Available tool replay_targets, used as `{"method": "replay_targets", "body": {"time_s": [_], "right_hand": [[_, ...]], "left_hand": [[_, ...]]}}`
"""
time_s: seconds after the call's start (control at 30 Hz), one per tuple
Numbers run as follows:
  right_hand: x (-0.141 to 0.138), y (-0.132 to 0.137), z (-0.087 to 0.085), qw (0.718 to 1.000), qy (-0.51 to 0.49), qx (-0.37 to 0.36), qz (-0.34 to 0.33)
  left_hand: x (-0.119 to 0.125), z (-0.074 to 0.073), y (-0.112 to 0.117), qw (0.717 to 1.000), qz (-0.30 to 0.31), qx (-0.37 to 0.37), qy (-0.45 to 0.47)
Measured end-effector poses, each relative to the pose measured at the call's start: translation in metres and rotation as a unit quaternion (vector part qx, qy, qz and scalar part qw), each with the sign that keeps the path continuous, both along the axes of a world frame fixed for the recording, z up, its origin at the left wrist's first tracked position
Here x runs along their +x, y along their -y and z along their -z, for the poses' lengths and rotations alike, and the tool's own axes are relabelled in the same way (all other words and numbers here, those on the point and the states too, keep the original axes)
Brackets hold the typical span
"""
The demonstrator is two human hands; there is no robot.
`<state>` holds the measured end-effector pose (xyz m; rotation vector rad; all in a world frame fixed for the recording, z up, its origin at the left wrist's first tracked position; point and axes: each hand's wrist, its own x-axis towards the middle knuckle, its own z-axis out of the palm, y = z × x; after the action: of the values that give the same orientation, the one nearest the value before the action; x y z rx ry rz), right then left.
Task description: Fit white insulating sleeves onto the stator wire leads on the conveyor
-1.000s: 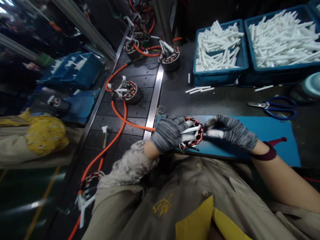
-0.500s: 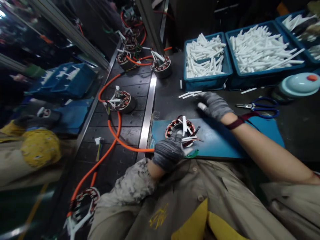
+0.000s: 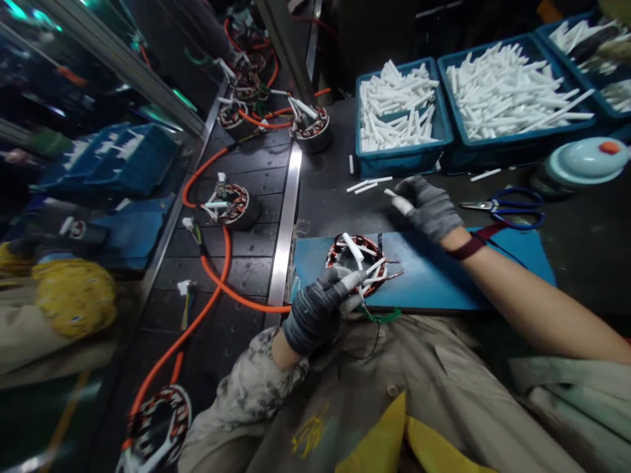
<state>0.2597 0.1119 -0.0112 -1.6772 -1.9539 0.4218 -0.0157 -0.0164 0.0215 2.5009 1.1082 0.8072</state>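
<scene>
A wound motor stator (image 3: 335,253) with copper-red windings and white-sleeved leads lies on a blue mat (image 3: 434,276) in front of me. My left hand (image 3: 318,309), in a grey glove with white fingertips, is closed at its near edge, pinching a white-sleeved wire lead (image 3: 374,268). A thin dark wire hangs below those fingers. Above the mat, my right hand (image 3: 428,210), gloved likewise, pinches a short white tube (image 3: 389,192) between thumb and forefinger. Two loose white tubes (image 3: 369,184) lie on the dark table just left of it.
Blue bins (image 3: 404,157) of white tubes line the back. Blue-handled scissors (image 3: 515,209) and a pale blue-lidded container (image 3: 582,164) stand right. On the left, a conveyor (image 3: 256,253) carries several stators and orange tubes (image 3: 227,263). Beyond it, a co-worker's yellow sleeve (image 3: 73,295) shows.
My right hand has lifted slightly off the table with one white tube from the small group. My left hand has shifted from the stator's middle toward its near edge, onto a lead.
</scene>
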Motion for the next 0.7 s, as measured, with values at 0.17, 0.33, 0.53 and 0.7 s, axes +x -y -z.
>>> {"method": "replay_targets", "body": {"time_s": [0.17, 0.33, 0.53, 0.7], "right_hand": [[0.011, 0.089, -0.025, 0.963, -0.262, -0.060, -0.033], [0.016, 0.119, -0.016, 0.954, -0.290, -0.080, -0.011], [0.013, 0.109, -0.016, 0.956, -0.265, -0.057, -0.111], [0.001, 0.086, -0.023, 0.923, -0.266, -0.232, -0.155]], "left_hand": [[0.003, -0.002, 0.002, 0.998, -0.018, 0.015, -0.063], [-0.002, -0.001, 0.004, 0.996, -0.017, 0.036, -0.086], [-0.006, 0.003, 0.002, 0.995, 0.011, -0.002, -0.101], [-0.002, 0.007, 0.000, 0.994, 0.003, -0.008, -0.110]]}}
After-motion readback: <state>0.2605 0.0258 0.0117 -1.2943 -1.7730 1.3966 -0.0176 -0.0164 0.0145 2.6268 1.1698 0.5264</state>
